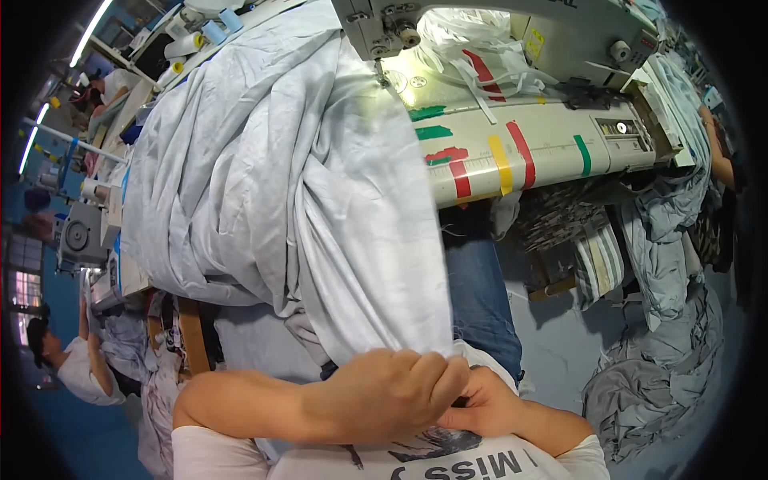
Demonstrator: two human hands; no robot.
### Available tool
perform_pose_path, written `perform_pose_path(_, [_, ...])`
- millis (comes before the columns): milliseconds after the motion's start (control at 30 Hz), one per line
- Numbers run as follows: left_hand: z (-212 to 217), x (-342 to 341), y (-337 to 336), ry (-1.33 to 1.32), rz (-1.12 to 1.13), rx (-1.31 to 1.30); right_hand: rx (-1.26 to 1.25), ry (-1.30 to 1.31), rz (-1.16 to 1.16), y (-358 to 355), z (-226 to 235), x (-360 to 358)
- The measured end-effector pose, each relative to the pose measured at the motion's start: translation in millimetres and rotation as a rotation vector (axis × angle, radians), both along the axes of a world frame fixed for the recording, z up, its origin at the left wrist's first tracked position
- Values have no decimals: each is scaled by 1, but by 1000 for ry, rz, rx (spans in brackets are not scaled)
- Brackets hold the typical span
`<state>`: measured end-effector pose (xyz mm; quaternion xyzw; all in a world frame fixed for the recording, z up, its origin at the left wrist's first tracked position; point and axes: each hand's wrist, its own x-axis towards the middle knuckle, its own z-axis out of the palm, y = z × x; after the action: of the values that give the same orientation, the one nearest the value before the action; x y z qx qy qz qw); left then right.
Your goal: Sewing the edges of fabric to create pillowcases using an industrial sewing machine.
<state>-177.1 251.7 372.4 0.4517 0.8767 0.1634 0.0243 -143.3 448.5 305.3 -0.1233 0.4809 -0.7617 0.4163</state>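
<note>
Just in front of the shirt (320,458): left hand (400,390) closed on the near end of the pale grey fabric (376,216). Right hand (490,404) curled just beside it, partly hidden; can't tell if it grips cloth. Fabric runs up to the sewing machine (578,50) needle area, bunched in folds left of the tape-marked bed (480,132).

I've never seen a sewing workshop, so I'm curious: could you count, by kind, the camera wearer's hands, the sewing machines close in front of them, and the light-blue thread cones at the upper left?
Left hand and right hand: 2
Sewing machine close in front: 1
Light-blue thread cones at the upper left: 2
Total: 5
</note>
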Motion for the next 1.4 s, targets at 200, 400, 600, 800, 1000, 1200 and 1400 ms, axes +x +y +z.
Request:
perform_pose_path(200, [-16, 9, 3, 43, -72, 13, -6, 258, 126, 12, -14, 2])
perform_pose_path(400, [-17, 18, 10, 100, -29, -20, 498, 895, -284, 20, 5, -38])
perform_pose_path(600, [-5, 25, 26, 258, -53, -48, 599, 1715, -327, -2, 29, -76])
perform_pose_path(800, [-64, 0, 21, -1076, -90, 206, 283, 1524, -244, -16, 66, -90])
perform_pose_path(1000, [-132, 90, -185, -1281, 748, 784, 340, 944, -410, -24, -17, -65])
perform_pose_path(1200, [-140, 138, -228, -1066, 1101, 677, 545, 938, -427, -33, -61, -56])
perform_pose_path(1400, [-3, 25, -133, -931, 284, 711, 604, 942, -376, -18, -28, -43])
